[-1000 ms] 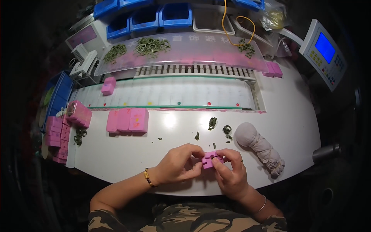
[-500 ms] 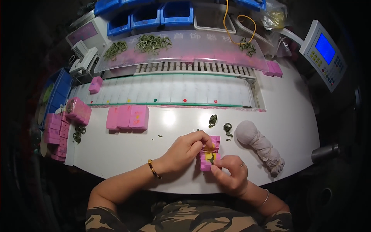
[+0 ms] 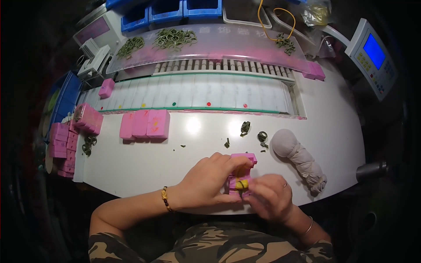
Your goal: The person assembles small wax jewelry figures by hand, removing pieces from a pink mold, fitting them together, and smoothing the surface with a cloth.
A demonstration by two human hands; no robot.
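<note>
My left hand [image 3: 205,182] is closed round an opened pink rubber mould [image 3: 243,156], fingers over its far part and thumb along its near edge. Inside the mould shows a yellow part [image 3: 241,184] with a thin dark green wax piece [image 3: 240,193] across it. My right hand [image 3: 275,197] is at the mould's right side, fingers curled with the tips by the yellow part. Motion smears those fingers, so whether they pinch anything cannot be made out. Beyond the mould lie dark green wax rings [image 3: 262,136], a green wax bundle [image 3: 245,128] and small green scraps [image 3: 227,143].
A tied greyish cloth bundle [image 3: 302,164] lies right of my hands. Pink moulds [image 3: 158,124] stand in a row at left, with more stacked [image 3: 58,139] by the edge. Behind are a pale panelled strip [image 3: 188,93], a translucent shelf [image 3: 210,50] bearing green rings, and a control panel [image 3: 372,55].
My left hand has gone from pinching over the mould to gripping it between fingers and thumb. My right hand has shifted slightly right and nearer me. The whole view has tilted a little.
</note>
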